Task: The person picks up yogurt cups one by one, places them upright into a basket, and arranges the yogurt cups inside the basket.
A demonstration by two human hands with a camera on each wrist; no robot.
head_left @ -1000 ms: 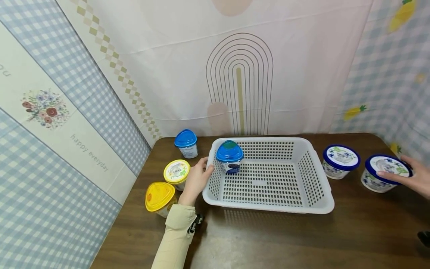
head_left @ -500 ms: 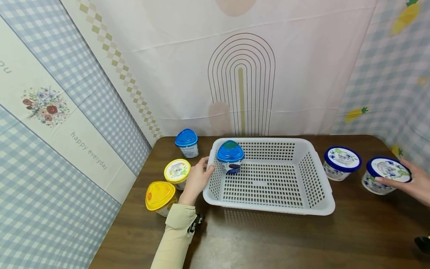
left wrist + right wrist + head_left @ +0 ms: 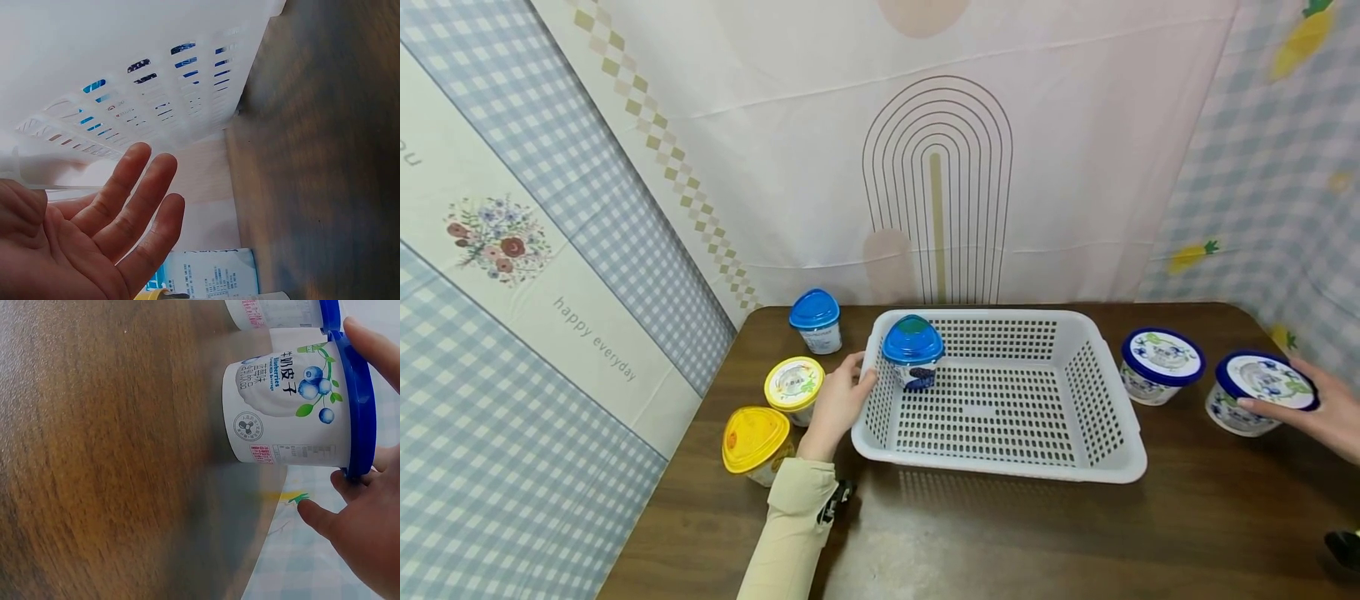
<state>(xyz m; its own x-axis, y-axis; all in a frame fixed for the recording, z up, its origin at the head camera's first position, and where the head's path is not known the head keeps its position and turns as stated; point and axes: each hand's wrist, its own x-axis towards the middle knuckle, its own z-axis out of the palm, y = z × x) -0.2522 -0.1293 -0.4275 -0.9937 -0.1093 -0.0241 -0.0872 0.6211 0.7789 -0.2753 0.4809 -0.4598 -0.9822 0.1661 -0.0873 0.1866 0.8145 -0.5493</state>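
Observation:
My left hand (image 3: 838, 400) holds the left rim of a white perforated plastic basket (image 3: 985, 467), thumb on the rim. In the left wrist view several fingers (image 3: 159, 187) extend loosely beside the basket's outer wall. A tub with a blue three-cornered lid (image 3: 914, 342) stands inside the basket at its left end. At the far right my right hand (image 3: 1318, 408) grips a round blueberry milk pudding tub (image 3: 1262, 392) by its dark blue lid, thumb on the near side. The right wrist view shows blueberries on its white label (image 3: 287, 406) and its base close to the table.
A second dark-blue-lidded tub (image 3: 1161, 362) stands between the basket and the held one. Left of the basket are a blue-lidded tub (image 3: 816, 321), a round yellow-lidded tub (image 3: 793, 387) and a three-cornered yellow-lidded tub (image 3: 756, 442). Patterned cloth (image 3: 775, 167) hangs behind the brown table (image 3: 985, 542).

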